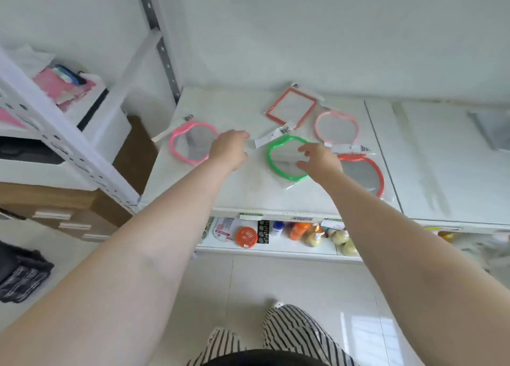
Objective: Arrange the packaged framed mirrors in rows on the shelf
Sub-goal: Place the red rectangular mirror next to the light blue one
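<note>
White shelf against a pale wall, bearing five bagged mirrors: pink at left, green at centre, red at near right, pale pink and a red rectangle farther back. Left hand lies between the pink and green mirrors — fingers curled near the green mirror's label, grasp not discernible. Right hand hovers over the green mirror's right edge, fingers spread. Bottles stand on the lower shelf.
</note>
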{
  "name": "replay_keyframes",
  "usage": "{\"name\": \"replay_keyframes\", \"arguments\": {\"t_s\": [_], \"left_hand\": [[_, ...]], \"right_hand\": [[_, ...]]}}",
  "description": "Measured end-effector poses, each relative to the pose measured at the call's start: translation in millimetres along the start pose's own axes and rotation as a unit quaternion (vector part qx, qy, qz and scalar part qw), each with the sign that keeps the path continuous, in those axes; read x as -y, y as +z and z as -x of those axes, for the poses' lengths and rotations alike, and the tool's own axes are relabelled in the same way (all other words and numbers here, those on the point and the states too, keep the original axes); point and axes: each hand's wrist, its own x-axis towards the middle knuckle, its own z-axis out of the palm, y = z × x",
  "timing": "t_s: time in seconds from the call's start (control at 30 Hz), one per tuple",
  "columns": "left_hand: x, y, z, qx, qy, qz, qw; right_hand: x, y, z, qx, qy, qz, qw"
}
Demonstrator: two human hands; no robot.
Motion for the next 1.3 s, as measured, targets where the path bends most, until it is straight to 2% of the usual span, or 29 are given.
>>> {"name": "replay_keyframes", "arguments": {"t_s": [0.33,0.6,0.73,0.83,0.97,1.03,1.1,1.13,1.2,1.23,1.3], "left_hand": [[-8.3,34.0,-117.1,-0.012,0.02,0.041,0.999],[-12.4,84.7,-191.3,-0.059,0.003,0.083,0.995],[-16.0,102.0,-214.9,-0.041,0.005,0.106,0.994],[-16.5,105.1,-218.8,-0.046,-0.011,0.123,0.991],[-12.7,102.1,-224.2,-0.07,-0.079,0.221,0.97],[-9.9,97.7,-224.3,-0.075,-0.113,0.283,0.949],[-8.2,92.4,-222.4,-0.076,-0.158,0.39,0.904],[-8.4,88.8,-219.6,-0.068,-0.181,0.463,0.865],[-10.7,77.5,-211.8,-0.041,-0.23,0.611,0.757],[-10.8,71.7,-208.0,-0.035,-0.248,0.647,0.72],[-9.9,62.7,-200.5,-0.033,-0.261,0.671,0.694]], "right_hand": [[-7.1,5.4,-112.7,-0.046,0.048,-0.035,0.997],[-15.8,35.5,-183.6,-0.076,0.097,-0.02,0.992],[-10.2,47.9,-203.8,-0.088,0.132,0.012,0.987],[0.0,55.0,-206.5,-0.088,0.145,0.032,0.985],[3.7,57.9,-209.0,-0.106,0.167,-0.048,0.979],[6.4,53.1,-209.0,-0.11,0.168,-0.097,0.975],[10.7,47.1,-207.3,-0.116,0.163,-0.141,0.969],[13.3,44.3,-206.0,-0.118,0.161,-0.165,0.966],[18.6,39.2,-201.3,-0.123,0.159,-0.204,0.958],[20.4,37.8,-198.7,-0.132,0.16,-0.218,0.954],[23.5,36.1,-193.7,-0.15,0.159,-0.257,0.941]]}}
